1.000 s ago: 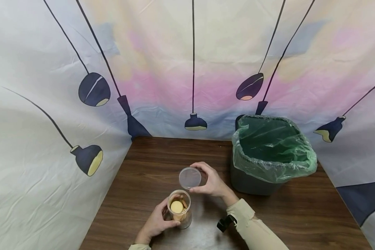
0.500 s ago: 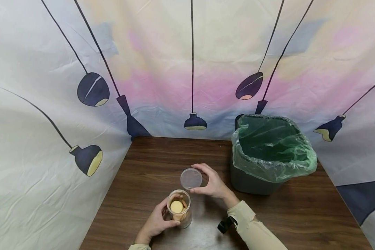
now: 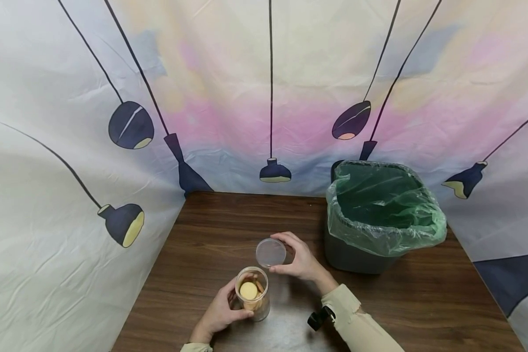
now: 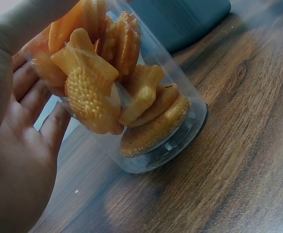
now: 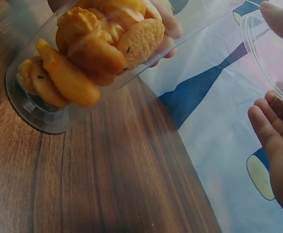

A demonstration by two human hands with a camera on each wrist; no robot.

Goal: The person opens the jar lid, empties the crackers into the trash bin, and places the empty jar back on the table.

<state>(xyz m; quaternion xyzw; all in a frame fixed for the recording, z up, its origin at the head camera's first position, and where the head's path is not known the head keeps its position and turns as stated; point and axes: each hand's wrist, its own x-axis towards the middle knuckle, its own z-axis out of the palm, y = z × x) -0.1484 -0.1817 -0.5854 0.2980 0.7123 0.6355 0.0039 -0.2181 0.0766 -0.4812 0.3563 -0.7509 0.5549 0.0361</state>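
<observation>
My left hand [image 3: 220,311] grips a clear plastic jar [image 3: 260,310] round its side, thumb in front and fingers behind. The jar stands on the table with its mouth uncovered. Golden-brown cookies [image 4: 90,94] fill part of it, one of them fish-shaped with a scaly pattern; a pale round cookie [image 3: 248,291] shows at the top in the head view. Just behind and right of the jar, my right hand [image 3: 301,260] pinches a round clear lid [image 3: 270,253] by its edge, between thumb and fingers. The lid [image 5: 273,53] is apart from the jar [image 5: 59,114].
A dark bin [image 3: 352,256] lined with a green translucent bag [image 3: 387,237] stands at the back right of the brown wooden table [image 3: 220,215]. A cloth backdrop [image 3: 229,98] printed with hanging lamps closes off the back and sides. A small black device [image 3: 318,319] hangs at the right sleeve.
My right hand has drifted slightly to the right and toward me with the lid, a little farther from the jar mouth. The left hand and jar have stayed in place.
</observation>
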